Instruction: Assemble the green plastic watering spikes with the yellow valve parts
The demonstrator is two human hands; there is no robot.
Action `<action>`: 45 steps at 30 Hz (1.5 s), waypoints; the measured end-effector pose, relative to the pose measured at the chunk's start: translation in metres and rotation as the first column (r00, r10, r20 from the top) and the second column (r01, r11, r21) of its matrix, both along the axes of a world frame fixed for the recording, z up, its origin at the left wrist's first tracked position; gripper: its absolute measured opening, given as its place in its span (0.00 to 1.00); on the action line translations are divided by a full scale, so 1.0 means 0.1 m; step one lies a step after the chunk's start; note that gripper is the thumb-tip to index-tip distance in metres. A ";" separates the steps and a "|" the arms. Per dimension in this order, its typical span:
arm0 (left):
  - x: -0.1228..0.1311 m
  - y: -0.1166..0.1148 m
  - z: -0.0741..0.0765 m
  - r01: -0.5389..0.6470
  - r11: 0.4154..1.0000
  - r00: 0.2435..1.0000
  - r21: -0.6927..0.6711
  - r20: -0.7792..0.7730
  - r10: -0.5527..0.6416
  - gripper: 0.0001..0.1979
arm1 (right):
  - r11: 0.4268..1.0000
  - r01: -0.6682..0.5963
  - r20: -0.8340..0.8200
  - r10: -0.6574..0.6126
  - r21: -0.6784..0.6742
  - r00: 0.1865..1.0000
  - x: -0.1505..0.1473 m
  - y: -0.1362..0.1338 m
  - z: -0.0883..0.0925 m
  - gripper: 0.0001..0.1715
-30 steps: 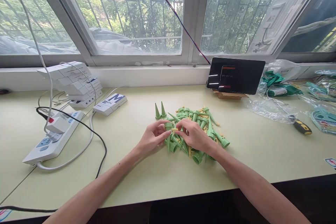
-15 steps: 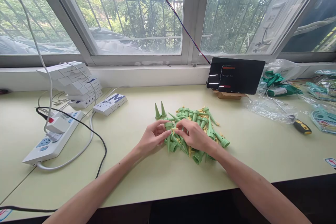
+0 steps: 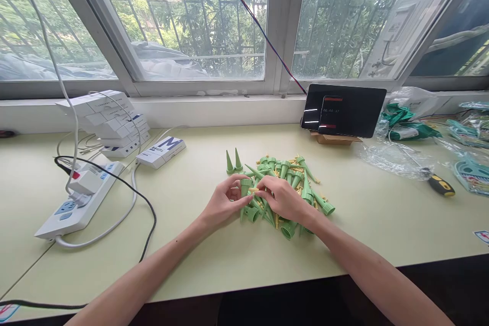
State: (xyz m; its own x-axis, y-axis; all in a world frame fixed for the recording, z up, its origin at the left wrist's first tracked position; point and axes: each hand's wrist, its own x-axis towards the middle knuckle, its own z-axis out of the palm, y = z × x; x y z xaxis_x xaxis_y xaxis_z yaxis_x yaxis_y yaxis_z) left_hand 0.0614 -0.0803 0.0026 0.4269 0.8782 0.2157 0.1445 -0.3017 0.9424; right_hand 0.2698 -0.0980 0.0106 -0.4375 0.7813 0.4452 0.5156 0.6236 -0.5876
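Note:
A heap of green cone-shaped plastic spikes [image 3: 301, 183] mixed with small yellow pieces lies mid-table. My left hand [image 3: 225, 204] has its fingers closed round one green spike [image 3: 245, 188], held upright at the heap's left edge. My right hand [image 3: 280, 197] rests over the heap and pinches a small yellow piece [image 3: 255, 191] right against that spike's top. Two green spikes [image 3: 233, 162] stand upright on their wide ends just behind the hands.
A white power strip [image 3: 76, 198] with cables lies at the left, near stacked white boxes [image 3: 103, 117] and a flat box [image 3: 160, 151]. A dark tablet [image 3: 343, 110] leans at the back right. Plastic bags [image 3: 397, 160], green packs and a screwdriver [image 3: 439, 185] lie at the right.
Hardly anything moved. My fingers shifted slightly on the green spike and the yellow piece; the hands stay together at the heap's left edge.

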 end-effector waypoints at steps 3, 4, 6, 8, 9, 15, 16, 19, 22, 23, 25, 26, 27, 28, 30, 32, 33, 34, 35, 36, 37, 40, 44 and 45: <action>0.00 0.00 0.00 0.002 1.000 1.000 0.001 -0.002 -0.002 0.21 | 1.000 -0.002 0.029 0.002 0.004 1.000 0.00 0.00 0.00 0.11; -0.01 -0.01 0.00 0.000 1.000 1.000 0.001 -0.002 0.000 0.22 | 1.000 -0.001 0.037 0.001 0.001 0.999 0.00 0.00 0.00 0.12; -0.01 -0.01 0.01 -0.005 1.000 1.000 0.005 -0.003 0.005 0.22 | 1.000 -0.002 0.044 0.002 -0.005 0.999 0.00 0.00 0.01 0.13; -0.01 -0.01 0.02 -0.009 1.000 1.000 0.010 -0.001 0.009 0.22 | 1.000 0.003 0.033 -0.003 -0.012 0.999 -0.01 -0.01 0.02 0.12; -0.01 -0.01 0.02 -0.012 1.000 1.000 0.014 0.001 0.012 0.22 | 1.000 0.009 0.021 -0.008 -0.017 1.000 -0.01 -0.02 0.03 0.10; 0.00 -0.01 0.03 -0.017 1.000 1.000 0.024 -0.001 0.017 0.20 | 0.999 0.019 -0.005 -0.019 -0.028 1.000 0.00 -0.03 0.05 0.03; 0.00 -0.01 0.03 -0.018 1.000 1.000 0.024 -0.006 0.018 0.20 | 1.000 0.016 0.000 -0.016 -0.020 1.000 0.00 -0.02 0.05 0.03; 0.00 -0.02 0.03 -0.021 1.000 0.999 0.024 -0.025 0.022 0.20 | 1.000 0.011 0.018 -0.011 -0.011 1.000 0.00 -0.01 0.02 0.05; 0.00 -0.02 0.01 -0.016 1.000 1.000 0.027 -0.025 0.017 0.21 | 1.000 0.004 0.040 -0.003 -0.013 0.999 0.01 -0.01 0.01 0.07; 0.00 -0.02 0.01 -0.016 0.999 1.000 0.029 -0.022 0.016 0.21 | 1.000 0.001 0.046 0.000 -0.013 0.999 0.01 -0.01 0.01 0.08; 0.00 -0.03 0.00 -0.019 0.999 1.000 0.038 -0.017 0.020 0.21 | 1.000 -0.002 0.060 0.003 -0.015 0.998 0.01 -0.01 0.01 0.10; 0.00 -0.03 0.00 -0.022 0.999 1.000 0.042 -0.015 0.023 0.21 | 1.000 -0.001 0.069 0.003 -0.017 0.998 0.00 -0.01 0.02 0.11; 0.00 -0.03 -0.01 -0.025 0.999 1.000 0.044 -0.015 0.026 0.21 | 1.000 0.000 0.079 0.002 -0.019 0.997 0.00 -0.01 0.02 0.12; 0.00 -0.03 -0.01 -0.028 0.999 0.999 0.045 -0.014 0.029 0.21 | 1.000 0.004 0.091 -0.002 -0.021 0.996 0.00 -0.01 0.02 0.12; 0.00 -0.04 -0.01 -0.034 0.999 0.999 0.042 -0.014 0.034 0.21 | 1.000 0.013 0.107 -0.011 -0.023 0.994 -0.01 -0.02 0.02 0.14; 0.01 -0.04 0.00 -0.036 0.999 0.999 0.038 -0.011 0.036 0.21 | 1.000 0.013 0.101 -0.010 -0.026 0.995 -0.01 -0.02 0.03 0.14; 0.01 -0.04 0.00 -0.036 0.999 0.999 0.036 -0.008 0.037 0.21 | 1.000 0.009 0.087 -0.006 -0.028 0.996 -0.01 -0.03 0.04 0.14; 0.01 -0.04 0.01 -0.036 0.999 0.999 0.034 -0.004 0.036 0.21 | 1.000 0.004 0.068 -0.002 -0.030 0.998 -0.01 -0.03 0.04 0.14; 0.01 -0.04 0.01 -0.035 0.999 0.999 0.033 0.001 0.035 0.21 | 0.999 0.002 0.048 -0.001 -0.033 0.999 -0.01 -0.03 0.05 0.12; 0.01 -0.03 0.01 -0.034 0.999 0.999 0.032 0.006 0.034 0.21 | 0.999 0.004 0.029 -0.003 -0.034 1.000 0.00 -0.03 0.06 0.10; 0.00 -0.03 0.02 -0.034 0.999 0.999 0.031 0.010 0.034 0.21 | 0.999 0.009 0.016 -0.009 -0.035 1.000 0.00 -0.04 0.06 0.08; 0.00 -0.03 0.02 -0.034 0.999 0.999 0.034 0.009 0.034 0.20 | 0.999 0.017 0.006 -0.017 -0.027 1.000 0.00 -0.03 0.06 0.06; 0.00 -0.03 0.00 -0.021 0.999 1.000 0.029 -0.002 0.021 0.20 | 1.000 0.008 0.014 -0.008 -0.015 1.000 0.01 -0.02 0.04 0.05; 0.00 -0.03 0.00 -0.022 0.999 1.000 0.027 -0.005 0.022 0.20 | 1.000 0.007 0.019 -0.007 -0.017 1.000 0.01 -0.02 0.03 0.06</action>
